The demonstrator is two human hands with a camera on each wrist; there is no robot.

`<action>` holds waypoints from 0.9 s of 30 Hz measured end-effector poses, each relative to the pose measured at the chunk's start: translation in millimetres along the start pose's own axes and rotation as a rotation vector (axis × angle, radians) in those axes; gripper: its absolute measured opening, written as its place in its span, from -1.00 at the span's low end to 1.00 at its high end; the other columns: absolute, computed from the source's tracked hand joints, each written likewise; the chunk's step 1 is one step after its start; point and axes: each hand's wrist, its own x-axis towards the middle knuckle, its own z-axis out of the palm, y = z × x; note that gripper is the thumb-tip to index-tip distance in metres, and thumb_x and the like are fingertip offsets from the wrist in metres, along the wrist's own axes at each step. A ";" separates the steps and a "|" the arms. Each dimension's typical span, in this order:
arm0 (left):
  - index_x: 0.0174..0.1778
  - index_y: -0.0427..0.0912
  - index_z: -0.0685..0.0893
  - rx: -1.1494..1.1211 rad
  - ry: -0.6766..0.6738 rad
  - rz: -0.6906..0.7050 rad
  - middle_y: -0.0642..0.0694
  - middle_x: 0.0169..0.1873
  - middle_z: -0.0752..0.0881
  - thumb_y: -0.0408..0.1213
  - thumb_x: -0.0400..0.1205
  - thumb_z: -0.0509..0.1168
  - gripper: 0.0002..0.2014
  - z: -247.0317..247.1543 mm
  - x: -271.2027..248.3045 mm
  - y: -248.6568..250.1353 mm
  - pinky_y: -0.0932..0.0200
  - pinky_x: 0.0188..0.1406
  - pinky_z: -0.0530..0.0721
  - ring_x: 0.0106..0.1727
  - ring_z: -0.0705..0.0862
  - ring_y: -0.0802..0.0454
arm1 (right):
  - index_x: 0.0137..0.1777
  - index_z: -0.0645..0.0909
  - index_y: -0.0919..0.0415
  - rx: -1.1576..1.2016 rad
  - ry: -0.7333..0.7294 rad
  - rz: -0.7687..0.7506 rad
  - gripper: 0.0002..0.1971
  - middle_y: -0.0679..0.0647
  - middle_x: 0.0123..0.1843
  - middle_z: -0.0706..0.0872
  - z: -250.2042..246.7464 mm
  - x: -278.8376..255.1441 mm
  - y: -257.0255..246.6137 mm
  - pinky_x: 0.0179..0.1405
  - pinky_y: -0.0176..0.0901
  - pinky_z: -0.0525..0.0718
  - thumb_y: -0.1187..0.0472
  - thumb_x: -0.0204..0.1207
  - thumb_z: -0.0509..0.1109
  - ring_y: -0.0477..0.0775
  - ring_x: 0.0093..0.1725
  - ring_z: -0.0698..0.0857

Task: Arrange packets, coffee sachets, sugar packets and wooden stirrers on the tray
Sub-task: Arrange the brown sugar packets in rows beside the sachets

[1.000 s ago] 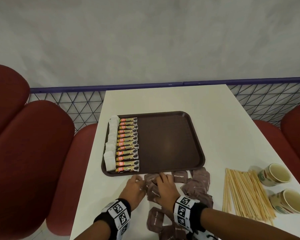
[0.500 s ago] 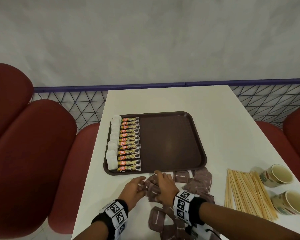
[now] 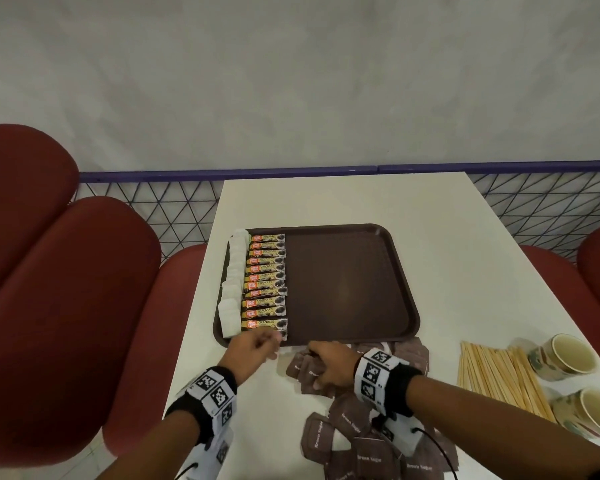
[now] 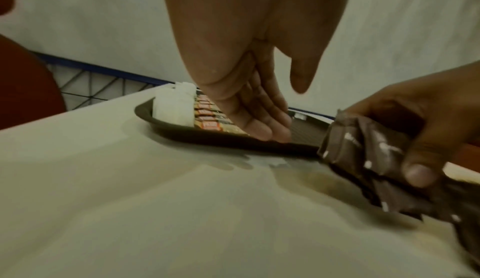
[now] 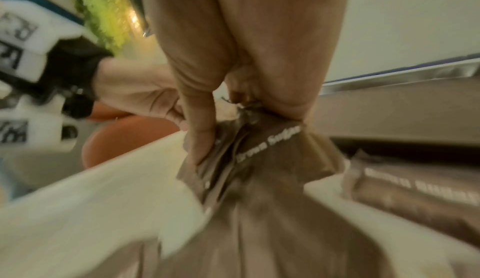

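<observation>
Right hand (image 3: 329, 363) clamps a bunch of brown sugar packets (image 5: 262, 155) at lower centre, left hand (image 3: 253, 348) loose-fingered by the tray (image 3: 409, 323).

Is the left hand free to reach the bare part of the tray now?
Probably yes. The left hand holds nothing and hovers at the tray near rim beside the coffee sachets; nothing lies between it and the bare area.

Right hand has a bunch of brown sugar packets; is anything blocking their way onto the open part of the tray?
Nothing visible. The right hand grips the brown sugar packets just short of the tray, whose bare middle lies ahead; the left hand hovers aside, by the coffee sachets.
</observation>
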 end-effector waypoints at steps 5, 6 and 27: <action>0.09 0.06 0.60 -0.384 0.059 -0.134 -0.08 0.04 0.73 0.20 0.52 0.29 -0.64 -3.7 5.8 22.6 0.05 0.01 0.67 0.00 0.73 0.01 | 0.19 0.42 0.19 0.222 -0.043 -0.131 -0.49 0.18 0.13 0.62 -41.0 3.6 -22.4 0.12 -0.04 0.63 0.38 0.29 0.57 0.05 0.06 0.58; 0.12 0.03 0.61 -0.485 -0.002 -0.190 -0.08 0.02 0.74 0.25 0.51 0.24 -0.57 -1.9 5.0 28.9 0.00 -0.01 0.69 -0.01 0.73 -0.01 | 0.14 0.39 0.13 0.256 -0.043 -0.162 -0.47 0.17 0.11 0.61 -48.0 6.2 -27.3 0.13 0.09 0.67 0.39 0.27 0.58 0.08 0.05 0.60; 0.31 -0.38 0.57 -1.177 -0.214 -0.373 -0.45 0.11 0.66 -0.28 0.54 0.22 -0.57 0.6 -2.1 29.5 -0.33 0.27 0.56 0.23 0.63 -0.46 | -0.11 0.46 -0.05 0.635 0.276 -0.262 -0.58 0.13 0.00 0.53 -48.5 33.4 -10.4 -0.14 -0.28 0.60 0.25 0.23 0.65 -0.06 -0.13 0.53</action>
